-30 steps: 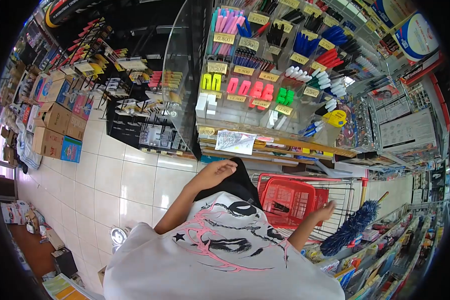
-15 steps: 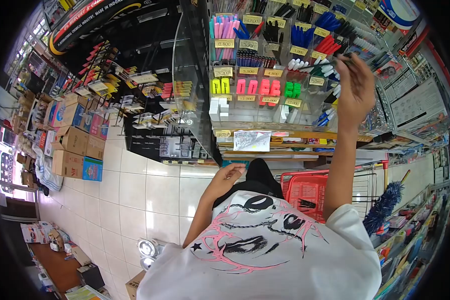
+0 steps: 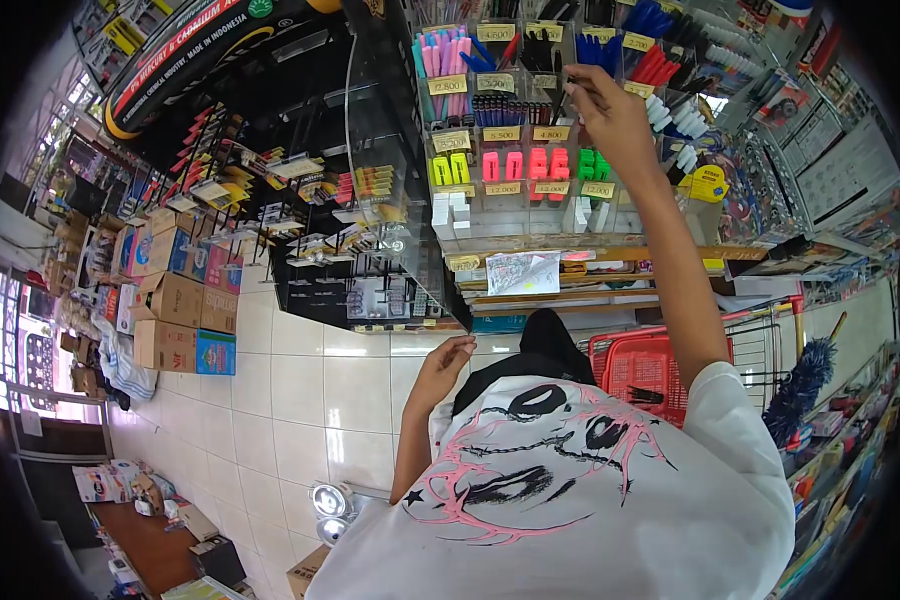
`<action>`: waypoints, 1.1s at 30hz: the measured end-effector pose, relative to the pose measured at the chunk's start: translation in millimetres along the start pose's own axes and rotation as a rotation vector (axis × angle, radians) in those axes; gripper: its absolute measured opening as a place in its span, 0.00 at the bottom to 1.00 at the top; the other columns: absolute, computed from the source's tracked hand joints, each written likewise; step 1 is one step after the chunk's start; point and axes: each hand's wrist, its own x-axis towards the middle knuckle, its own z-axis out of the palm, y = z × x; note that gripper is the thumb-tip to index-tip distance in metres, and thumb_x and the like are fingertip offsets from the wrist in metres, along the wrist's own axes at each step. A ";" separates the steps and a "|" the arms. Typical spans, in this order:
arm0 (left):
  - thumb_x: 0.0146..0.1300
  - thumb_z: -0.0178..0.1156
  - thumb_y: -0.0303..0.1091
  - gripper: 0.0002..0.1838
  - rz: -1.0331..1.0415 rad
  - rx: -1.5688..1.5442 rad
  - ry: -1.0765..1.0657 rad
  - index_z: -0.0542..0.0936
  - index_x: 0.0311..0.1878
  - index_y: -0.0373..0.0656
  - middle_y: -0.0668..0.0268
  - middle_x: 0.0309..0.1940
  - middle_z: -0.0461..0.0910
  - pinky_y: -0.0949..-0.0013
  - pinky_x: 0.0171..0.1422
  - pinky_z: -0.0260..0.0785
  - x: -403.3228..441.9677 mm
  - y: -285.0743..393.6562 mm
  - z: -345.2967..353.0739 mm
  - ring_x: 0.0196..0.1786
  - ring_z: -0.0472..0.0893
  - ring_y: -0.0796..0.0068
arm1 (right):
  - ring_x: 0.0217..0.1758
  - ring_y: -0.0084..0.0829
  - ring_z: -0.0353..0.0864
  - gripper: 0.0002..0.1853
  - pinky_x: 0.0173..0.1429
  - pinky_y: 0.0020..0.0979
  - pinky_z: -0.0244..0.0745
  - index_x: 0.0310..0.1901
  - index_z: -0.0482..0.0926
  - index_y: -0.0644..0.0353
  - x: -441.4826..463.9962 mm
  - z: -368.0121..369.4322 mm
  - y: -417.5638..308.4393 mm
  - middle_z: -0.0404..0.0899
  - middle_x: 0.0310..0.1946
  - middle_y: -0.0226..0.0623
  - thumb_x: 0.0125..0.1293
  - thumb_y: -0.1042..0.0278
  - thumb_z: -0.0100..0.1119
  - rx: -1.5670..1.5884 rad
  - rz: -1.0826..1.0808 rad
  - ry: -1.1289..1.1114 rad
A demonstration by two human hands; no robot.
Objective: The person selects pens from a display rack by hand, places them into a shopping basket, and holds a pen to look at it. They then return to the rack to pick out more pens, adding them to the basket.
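Note:
My right hand (image 3: pixel 605 110) is raised to the clear pen rack (image 3: pixel 520 225), its thumb and fingers pinched on a thin dark pen (image 3: pixel 562 95) that is mostly hidden. The fingertips are by the compartments of black pens (image 3: pixel 542 55) and blue pens (image 3: pixel 595 52). Red pens (image 3: pixel 654 68) stand just right of them. Pink highlighters (image 3: pixel 548 160) and green highlighters (image 3: pixel 594 164) sit in the row below. My left hand (image 3: pixel 442 372) hangs low over the tiled floor, fingers loosely bent, with nothing visible in it.
A red basket (image 3: pixel 620 368) holding several black pens (image 3: pixel 646 397) sits in a cart at my right. Beside it leans a blue duster (image 3: pixel 800 385). Hanging goods fill the black display (image 3: pixel 310 280) at left, near stacked cartons (image 3: pixel 170 340).
My right hand has moved left across the rack, from the white-capped markers to the black and blue pens. The view has shifted slightly; my left hand stays low.

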 end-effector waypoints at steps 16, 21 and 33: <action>0.69 0.57 0.38 0.18 0.054 0.103 -0.059 0.76 0.56 0.37 0.65 0.43 0.81 0.74 0.53 0.68 13.2 -5.2 16.3 0.45 0.77 0.78 | 0.35 0.40 0.86 0.11 0.39 0.33 0.77 0.47 0.76 0.64 1.1 5.2 10.4 0.84 0.34 0.48 0.65 0.72 0.57 -0.236 -0.024 -0.089; 0.70 0.56 0.39 0.19 0.037 0.117 -0.086 0.76 0.57 0.36 0.63 0.44 0.81 0.73 0.54 0.68 13.2 -7.0 14.3 0.45 0.78 0.76 | 0.37 0.51 0.82 0.12 0.42 0.44 0.75 0.47 0.76 0.62 0.6 9.7 14.3 0.81 0.33 0.53 0.64 0.70 0.55 -0.222 -0.045 -0.086; 0.70 0.56 0.39 0.19 0.050 0.129 -0.073 0.76 0.57 0.36 0.61 0.46 0.81 0.72 0.56 0.69 17.3 -7.0 10.2 0.47 0.79 0.75 | 0.37 0.49 0.83 0.11 0.41 0.41 0.76 0.45 0.76 0.63 -3.9 11.6 17.0 0.82 0.33 0.53 0.63 0.71 0.56 -0.102 -0.011 -0.053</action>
